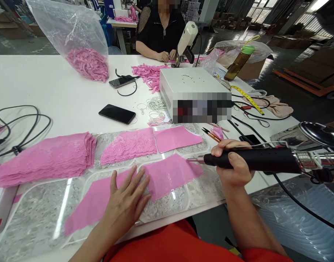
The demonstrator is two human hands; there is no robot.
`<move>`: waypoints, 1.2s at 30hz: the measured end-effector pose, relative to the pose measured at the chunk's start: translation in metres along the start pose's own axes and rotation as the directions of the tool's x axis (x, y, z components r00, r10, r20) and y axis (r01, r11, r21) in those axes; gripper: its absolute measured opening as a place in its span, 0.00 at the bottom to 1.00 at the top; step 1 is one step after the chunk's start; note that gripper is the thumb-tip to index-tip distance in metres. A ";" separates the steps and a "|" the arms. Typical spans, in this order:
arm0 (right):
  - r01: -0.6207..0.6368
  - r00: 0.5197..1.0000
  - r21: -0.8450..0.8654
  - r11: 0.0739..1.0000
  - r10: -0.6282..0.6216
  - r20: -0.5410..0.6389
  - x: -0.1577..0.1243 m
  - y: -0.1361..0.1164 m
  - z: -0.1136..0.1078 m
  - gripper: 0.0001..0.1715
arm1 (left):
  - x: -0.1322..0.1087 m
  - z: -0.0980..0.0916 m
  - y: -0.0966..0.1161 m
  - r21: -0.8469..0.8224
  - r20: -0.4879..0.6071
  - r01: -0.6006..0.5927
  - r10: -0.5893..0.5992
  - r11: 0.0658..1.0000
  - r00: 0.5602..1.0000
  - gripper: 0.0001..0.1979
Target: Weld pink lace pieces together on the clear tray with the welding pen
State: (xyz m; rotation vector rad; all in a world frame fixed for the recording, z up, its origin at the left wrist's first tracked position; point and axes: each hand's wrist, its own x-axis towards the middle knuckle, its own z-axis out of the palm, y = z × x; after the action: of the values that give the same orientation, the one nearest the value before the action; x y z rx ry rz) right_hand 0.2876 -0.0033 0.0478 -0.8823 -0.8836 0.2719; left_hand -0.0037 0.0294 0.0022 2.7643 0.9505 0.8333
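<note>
1. With left hand spread, resting on pink fabric extending from beneath it toward right hand.
2. With right hand curled around black-handled tool, holding its tip at the fabric's far edge.

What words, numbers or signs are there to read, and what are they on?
None can be read.
Yellow strip-like tape measure: its marks are too small to read.
Grey-white rectangular box: its front is blurred out.
Black cylindrical hand tool in the right hand: no writing visible.
</note>
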 end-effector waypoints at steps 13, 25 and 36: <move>-0.016 0.999 0.009 1.000 0.016 0.030 0.001 0.007 0.011 0.06 | -0.001 0.001 0.000 0.000 -0.017 0.002 -0.002 1.000 1.000 0.17; -0.016 0.999 -0.045 0.999 0.018 0.027 0.001 0.007 0.011 0.05 | -0.002 -0.002 0.000 0.021 0.029 0.015 -0.016 1.000 0.999 0.16; -0.075 0.995 0.028 0.997 0.076 -0.066 -0.004 -0.002 0.019 0.07 | -0.003 -0.002 0.001 0.047 0.064 -0.075 0.072 0.996 0.995 0.16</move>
State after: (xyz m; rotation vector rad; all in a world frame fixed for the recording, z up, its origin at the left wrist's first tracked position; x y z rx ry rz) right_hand 0.2703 0.0040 0.0532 -0.8970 -0.7841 0.3167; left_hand -0.0069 0.0268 0.0029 2.8652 0.8755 0.7387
